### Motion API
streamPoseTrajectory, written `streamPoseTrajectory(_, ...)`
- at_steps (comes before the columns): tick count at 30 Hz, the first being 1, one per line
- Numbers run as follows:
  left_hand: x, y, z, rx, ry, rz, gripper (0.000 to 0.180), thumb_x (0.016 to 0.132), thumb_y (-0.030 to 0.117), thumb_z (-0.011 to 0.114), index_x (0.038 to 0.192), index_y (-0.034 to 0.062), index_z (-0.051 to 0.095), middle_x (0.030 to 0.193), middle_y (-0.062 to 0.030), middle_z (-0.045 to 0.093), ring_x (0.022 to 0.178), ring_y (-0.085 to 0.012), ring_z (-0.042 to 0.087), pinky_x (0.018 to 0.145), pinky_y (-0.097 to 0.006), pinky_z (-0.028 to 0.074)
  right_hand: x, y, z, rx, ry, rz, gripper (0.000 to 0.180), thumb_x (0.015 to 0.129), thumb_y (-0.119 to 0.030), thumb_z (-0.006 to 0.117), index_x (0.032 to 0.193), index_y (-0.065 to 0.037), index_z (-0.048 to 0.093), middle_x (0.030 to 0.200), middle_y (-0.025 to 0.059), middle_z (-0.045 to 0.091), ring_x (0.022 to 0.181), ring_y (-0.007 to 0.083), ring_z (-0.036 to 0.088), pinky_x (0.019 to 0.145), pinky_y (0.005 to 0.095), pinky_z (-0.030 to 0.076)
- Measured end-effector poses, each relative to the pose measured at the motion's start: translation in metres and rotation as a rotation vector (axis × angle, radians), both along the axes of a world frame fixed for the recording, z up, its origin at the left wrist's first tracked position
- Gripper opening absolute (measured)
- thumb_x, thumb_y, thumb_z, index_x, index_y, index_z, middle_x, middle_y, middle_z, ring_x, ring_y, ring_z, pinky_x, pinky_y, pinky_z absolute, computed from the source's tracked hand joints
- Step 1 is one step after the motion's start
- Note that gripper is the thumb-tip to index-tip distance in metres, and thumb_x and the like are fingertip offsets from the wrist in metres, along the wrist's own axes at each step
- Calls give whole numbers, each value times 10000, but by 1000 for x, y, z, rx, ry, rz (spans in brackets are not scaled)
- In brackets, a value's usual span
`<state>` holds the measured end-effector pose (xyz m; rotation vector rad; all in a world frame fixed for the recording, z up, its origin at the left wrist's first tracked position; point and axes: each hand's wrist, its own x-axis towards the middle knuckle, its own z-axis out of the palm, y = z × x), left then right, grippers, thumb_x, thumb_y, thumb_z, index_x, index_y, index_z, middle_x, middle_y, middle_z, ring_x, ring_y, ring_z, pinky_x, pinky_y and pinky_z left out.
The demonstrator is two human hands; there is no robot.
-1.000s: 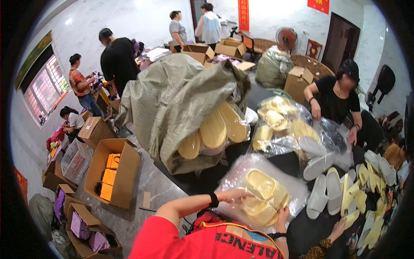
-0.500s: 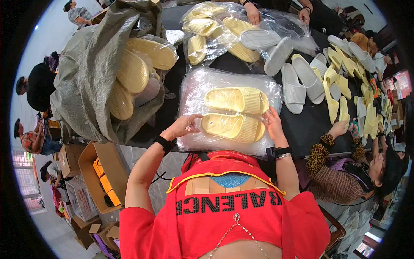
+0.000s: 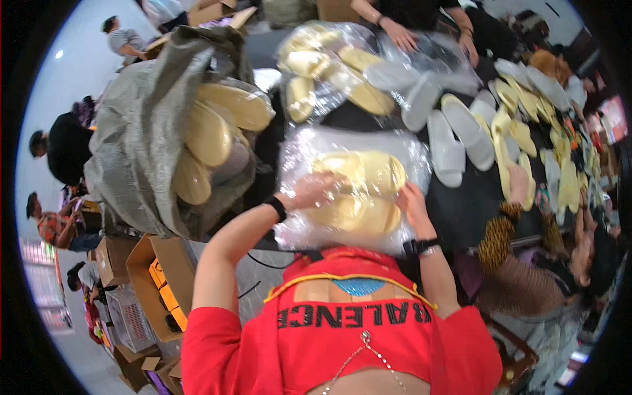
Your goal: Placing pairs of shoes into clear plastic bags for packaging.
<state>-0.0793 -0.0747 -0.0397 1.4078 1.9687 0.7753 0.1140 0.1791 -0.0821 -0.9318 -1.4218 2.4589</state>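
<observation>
A pair of pale yellow slide slippers [image 3: 352,214] lies side by side on a stack of clear plastic bags [image 3: 293,234] in front of me. Bright glints on the slippers suggest clear film over them. My left hand [image 3: 315,189] reaches flat across the heel part of the farther slipper, fingers stretched out and slightly blurred. At the strap end, my right hand [image 3: 415,207] rests against the right edge of the pair, its fingers extended and apart; whether they touch film or slipper is hard to make out.
A grey-green woven sack [image 3: 141,138] with bagged yellow slippers stands at left. Beyond the stack lie a clear bag of yellow slippers [image 3: 306,64] and grey slippers [image 3: 447,145]. Co-workers' hands [image 3: 398,34] work at the far side and right. An open carton [image 3: 155,289] sits below left.
My left hand has moved right, from the slippers' heel end onto the slippers. The right hand stays at the strap end. The whole view has shifted slightly downward.
</observation>
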Motion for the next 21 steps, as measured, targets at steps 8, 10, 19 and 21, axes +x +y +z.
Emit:
streamPoseTrajectory(8, 53, 44, -11, 301, 668, -145, 319, 779, 219, 488, 1069, 87, 513, 1008, -106, 516, 943, -261, 496, 806, -401, 399, 10, 11, -35, -364, 29, -55, 550, 904, -472, 322, 1251, -57, 418, 1194, 124, 507, 1033, 272, 529, 869, 413, 441)
streamPoseTrajectory(10, 59, 52, 0, 122, 672, -138, 264, 754, 246, 536, 945, 65, 551, 930, -106, 503, 864, -258, 492, 744, -374, 415, 4, 9, -18, -316, 25, 89, 514, 888, -472, 325, 1209, -98, 470, 1188, 86, 519, 1057, 252, 516, 853, 431, 440)
streamPoseTrajectory(19, 56, 60, -6, 162, 564, -105, 243, 769, 283, 526, 822, 53, 584, 922, -106, 486, 861, -256, 479, 731, -368, 414, -22, 30, -33, -78, 51, -78, 234, 875, -243, 438, 1037, -83, 494, 1006, 55, 559, 944, 204, 545, 788, 355, 454)
streamPoseTrajectory(21, 54, 58, -3, 136, 563, -118, 268, 760, 306, 540, 836, 53, 579, 901, -110, 491, 854, -262, 482, 722, -368, 416, -29, 33, -17, -53, 45, -88, 179, 873, -204, 445, 998, -82, 481, 947, 45, 542, 908, 195, 542, 782, 347, 453)
